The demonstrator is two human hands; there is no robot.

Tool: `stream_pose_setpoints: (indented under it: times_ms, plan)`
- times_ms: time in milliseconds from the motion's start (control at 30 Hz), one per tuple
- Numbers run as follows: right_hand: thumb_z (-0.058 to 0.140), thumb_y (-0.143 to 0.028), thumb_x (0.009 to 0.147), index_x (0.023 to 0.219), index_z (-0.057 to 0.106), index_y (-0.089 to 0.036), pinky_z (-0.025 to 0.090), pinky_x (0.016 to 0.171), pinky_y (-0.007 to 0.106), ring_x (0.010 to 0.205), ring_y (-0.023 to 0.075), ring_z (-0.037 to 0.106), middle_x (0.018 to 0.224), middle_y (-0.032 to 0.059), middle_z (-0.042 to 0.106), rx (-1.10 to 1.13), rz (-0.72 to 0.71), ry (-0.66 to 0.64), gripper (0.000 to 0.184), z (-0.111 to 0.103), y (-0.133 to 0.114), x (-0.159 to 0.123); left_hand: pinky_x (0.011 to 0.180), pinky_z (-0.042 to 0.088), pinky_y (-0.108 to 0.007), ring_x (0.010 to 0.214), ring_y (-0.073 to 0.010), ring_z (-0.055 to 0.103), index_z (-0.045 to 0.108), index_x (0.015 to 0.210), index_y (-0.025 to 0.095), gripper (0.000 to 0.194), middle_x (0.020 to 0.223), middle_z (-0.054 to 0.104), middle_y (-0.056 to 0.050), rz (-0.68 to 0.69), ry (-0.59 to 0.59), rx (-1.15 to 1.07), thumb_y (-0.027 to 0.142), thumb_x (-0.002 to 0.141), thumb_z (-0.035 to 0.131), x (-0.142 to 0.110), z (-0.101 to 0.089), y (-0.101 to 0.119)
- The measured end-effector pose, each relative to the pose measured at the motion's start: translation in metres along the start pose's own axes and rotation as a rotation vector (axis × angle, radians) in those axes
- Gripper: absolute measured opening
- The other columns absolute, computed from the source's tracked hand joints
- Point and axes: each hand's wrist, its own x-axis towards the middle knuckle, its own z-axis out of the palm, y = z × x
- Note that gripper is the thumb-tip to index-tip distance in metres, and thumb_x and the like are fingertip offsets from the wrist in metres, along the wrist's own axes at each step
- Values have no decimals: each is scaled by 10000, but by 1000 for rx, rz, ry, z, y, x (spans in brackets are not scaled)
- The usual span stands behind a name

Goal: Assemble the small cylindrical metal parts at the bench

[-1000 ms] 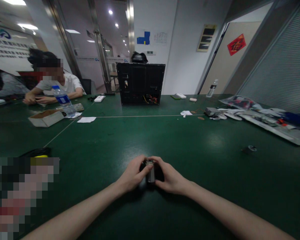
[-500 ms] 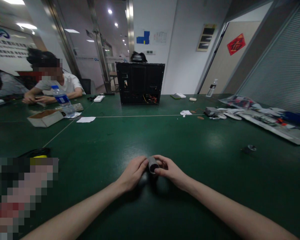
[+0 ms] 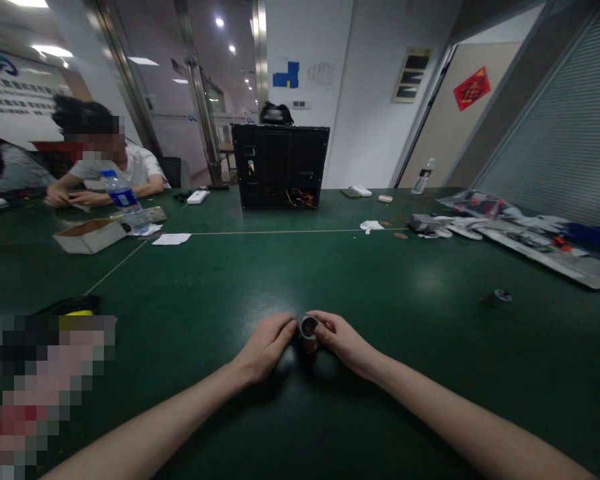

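A small silver metal cylinder (image 3: 309, 327) is held between both my hands just above the green table (image 3: 330, 267), its round dark end turned toward me. My left hand (image 3: 265, 347) pinches it from the left with curled fingers. From the right, my right hand (image 3: 343, 341) grips it with thumb and fingertips. A dark part under the cylinder is mostly hidden by my fingers.
A black computer case (image 3: 280, 167) stands at the table's far middle. At the left sit a person (image 3: 105, 167), a water bottle (image 3: 125, 200) and a cardboard box (image 3: 91, 235). Parts and bags (image 3: 525, 233) lie at the right; a small round piece (image 3: 503, 294) is nearer.
The cylinder has been tipped from upright to lying with its end facing me. Both hands kept hold and shifted slightly away from me.
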Motion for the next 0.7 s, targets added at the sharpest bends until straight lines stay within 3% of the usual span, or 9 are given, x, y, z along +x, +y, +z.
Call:
stream_pose_setpoints:
  times_ms: [333, 567, 700]
  plan:
    - [731, -546, 654, 1029, 558, -134, 415, 647, 256, 654, 127, 559, 752, 16, 601, 4, 34, -6, 583, 1, -2, 0, 770, 406, -278, 809, -184, 549, 565, 849, 151, 381, 851, 617, -53, -11, -8, -9, 358, 969, 269, 0, -1, 1]
    - [830, -248, 578, 1153, 463, -211, 417, 639, 228, 726, 115, 541, 858, -12, 563, -103, 42, 57, 682, 0, 4, -3, 708, 393, -269, 756, -177, 525, 558, 843, 145, 389, 807, 593, -39, -64, 17, 22, 390, 959, 280, 1, 0, 3]
    - [805, -197, 601, 1187, 436, -232, 433, 622, 228, 715, 104, 532, 925, -2, 552, -234, -14, 58, 693, 2, 4, -4, 689, 389, -267, 742, -174, 518, 565, 872, 143, 390, 811, 592, -39, -58, 20, 18, 401, 959, 285, 2, 1, 2]
